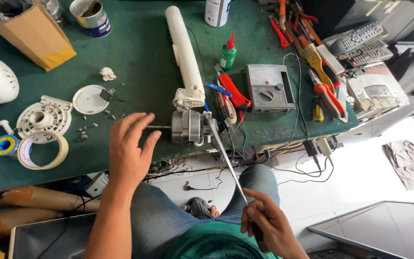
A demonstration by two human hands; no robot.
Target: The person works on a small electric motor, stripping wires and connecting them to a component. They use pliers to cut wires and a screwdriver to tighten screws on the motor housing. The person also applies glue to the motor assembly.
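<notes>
A small metal fan motor (187, 126) lies on the green-covered bench (140, 62), its shaft pointing left, fixed to a long white plastic stand tube (184, 52). My left hand (129, 148) hovers open just left of the motor, fingers spread near the shaft tip. My right hand (264, 220) is low over my lap and grips the dark handle of a long screwdriver (226, 158), whose shaft slants up to the motor's right end.
Tape roll (42, 149), white fan parts (44, 117), a round cap (88, 99) and loose screws (88, 127) lie left. An analogue multimeter (269, 88), red-handled tools (233, 93), a green bottle (227, 55) and remote controls (360, 41) sit right. Wires hang below the bench edge.
</notes>
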